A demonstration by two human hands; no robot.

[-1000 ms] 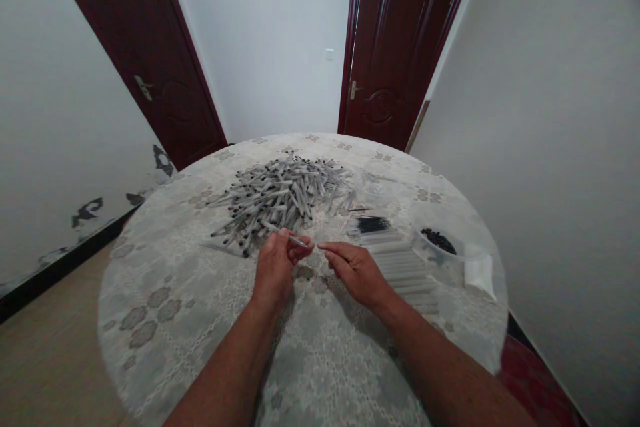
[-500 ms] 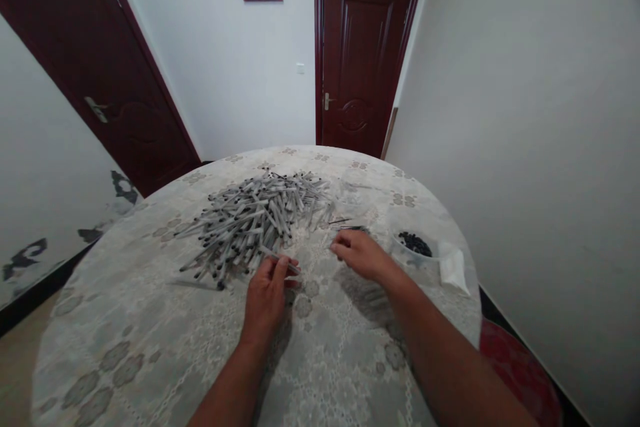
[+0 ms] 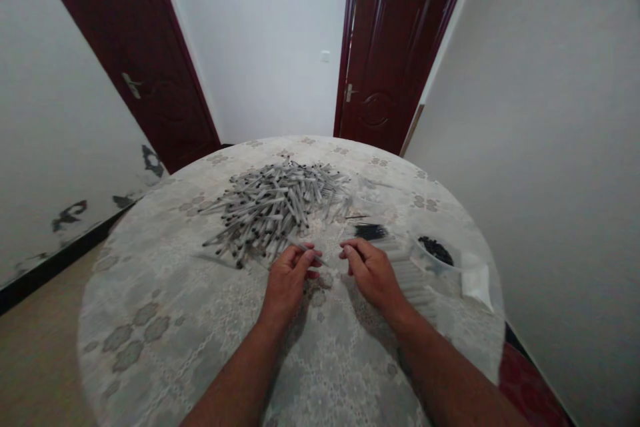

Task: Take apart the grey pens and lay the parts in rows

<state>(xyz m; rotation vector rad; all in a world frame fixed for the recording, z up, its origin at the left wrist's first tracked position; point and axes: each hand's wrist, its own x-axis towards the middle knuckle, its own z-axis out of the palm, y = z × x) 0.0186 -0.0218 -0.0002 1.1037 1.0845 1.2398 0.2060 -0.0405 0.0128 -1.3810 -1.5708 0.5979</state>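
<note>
My left hand [image 3: 295, 273] is closed around a slim, pale pen barrel [image 3: 318, 259], whose end points right toward my other hand. A short gap to the right, my right hand [image 3: 369, 268] has its thumb and fingertips pinched together; whatever it may hold is too small to make out. Beyond my left hand lies a large heap of pale pen barrels [image 3: 285, 203] with dark ends. Thin black sticks like pen refills [image 3: 370, 232] lie in a bunch just past my right hand. Beside its wrist, several clear tubes [image 3: 413, 277] lie side by side.
A clear bowl [image 3: 425, 259] with small black pieces [image 3: 436, 249] stands at the right, beside a white packet or folded tissue [image 3: 476, 287]. Clear plastic [image 3: 370, 188] lies behind the refills. A patterned cloth covers the round table [image 3: 200, 360]. Walls and two doors stand beyond.
My view has tilted down and turned left. My right hand has moved back from the black refills, closer to my left hand, which still holds the pen barrel.
</note>
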